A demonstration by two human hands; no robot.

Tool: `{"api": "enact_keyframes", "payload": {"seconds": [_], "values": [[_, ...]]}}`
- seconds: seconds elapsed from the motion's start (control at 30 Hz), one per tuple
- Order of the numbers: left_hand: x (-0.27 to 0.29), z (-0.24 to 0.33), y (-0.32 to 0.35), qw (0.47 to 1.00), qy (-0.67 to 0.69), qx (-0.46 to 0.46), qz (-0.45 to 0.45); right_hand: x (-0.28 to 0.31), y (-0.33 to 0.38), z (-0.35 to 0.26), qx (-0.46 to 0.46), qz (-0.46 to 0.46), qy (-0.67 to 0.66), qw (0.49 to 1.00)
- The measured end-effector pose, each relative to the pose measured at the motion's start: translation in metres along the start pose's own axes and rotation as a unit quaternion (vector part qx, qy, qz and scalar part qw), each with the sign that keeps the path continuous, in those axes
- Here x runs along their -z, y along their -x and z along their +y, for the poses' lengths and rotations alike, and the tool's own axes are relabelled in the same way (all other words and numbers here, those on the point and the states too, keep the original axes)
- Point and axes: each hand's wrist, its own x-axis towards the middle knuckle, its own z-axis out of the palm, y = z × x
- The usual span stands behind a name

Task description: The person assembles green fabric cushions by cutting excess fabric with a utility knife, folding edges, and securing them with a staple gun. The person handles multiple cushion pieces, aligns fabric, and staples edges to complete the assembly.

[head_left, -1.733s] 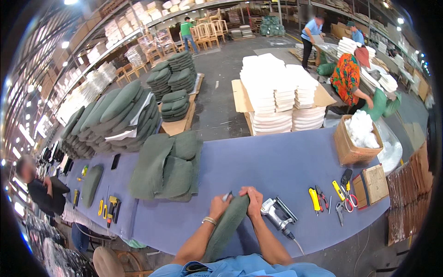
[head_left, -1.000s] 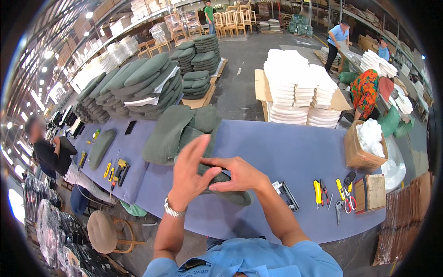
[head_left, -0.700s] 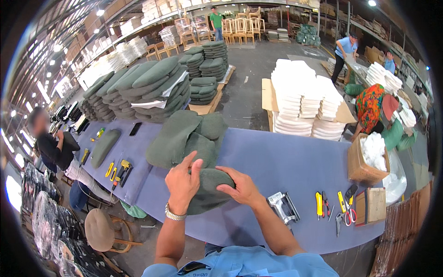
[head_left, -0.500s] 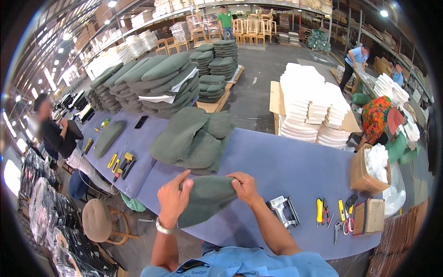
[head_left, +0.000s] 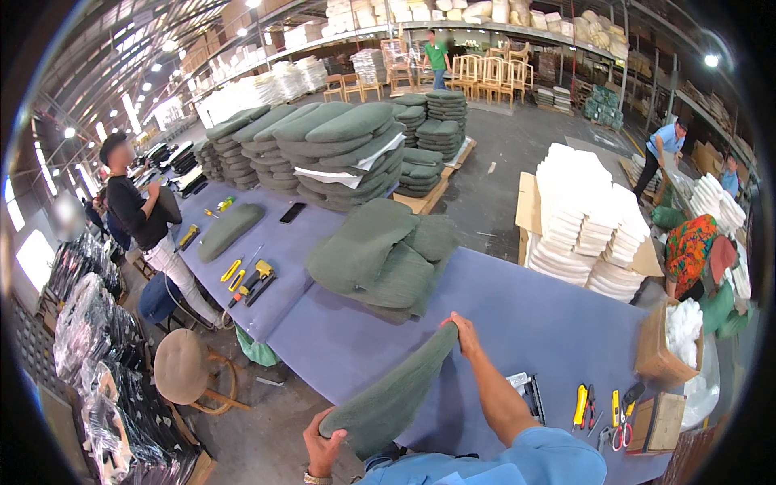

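A dark green fabric seat cushion (head_left: 396, 392) hangs tilted between my two hands over the table's near edge. My left hand (head_left: 322, 451) grips its lower left end, with the thumb on top. At its upper right corner, my right hand (head_left: 466, 335) pinches the cloth. Just beyond the cushion lies a heap of green fabric pieces (head_left: 380, 263) on the blue-grey tabletop (head_left: 517, 311). A silver staple gun (head_left: 527, 398), partly hidden by my right forearm, lies on the table.
To the right are yellow cutters (head_left: 579, 406), red-handled scissors (head_left: 622, 436) and a carton of white stuffing (head_left: 671, 343). Green cushion stacks (head_left: 339, 153) stand at the back left. Beyond the table rise white foam pads (head_left: 574, 218). A co-worker (head_left: 133, 202) stands left, near a round stool (head_left: 182, 368).
The cushion has turned: my left hand has gone down toward me, and my right hand has moved right and slightly farther away. The whole view has shifted.
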Motion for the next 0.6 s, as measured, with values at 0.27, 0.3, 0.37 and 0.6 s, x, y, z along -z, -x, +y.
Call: {"api": "enact_keyframes", "payload": {"seconds": [0.27, 0.3, 0.37, 0.6], "values": [[-0.024, 0.004, 0.004, 0.992, -0.032, 0.026, -0.117, 0.031, -0.016, -0.058, 0.104, 0.087, 0.02, 0.991], [-0.033, 0.005, -0.001, 0.987, -0.046, 0.052, -0.148, 0.037, -0.013, -0.069, 0.125, 0.106, 0.08, 0.983], [-0.052, -0.008, -0.01, 0.96, -0.178, -0.025, -0.215, 0.054, 0.002, -0.075, 0.172, 0.121, 0.186, 0.96], [-0.119, 0.025, -0.02, 0.868, -0.332, -0.053, -0.364, 0.062, 0.039, -0.053, 0.267, 0.108, 0.374, 0.882]]}}
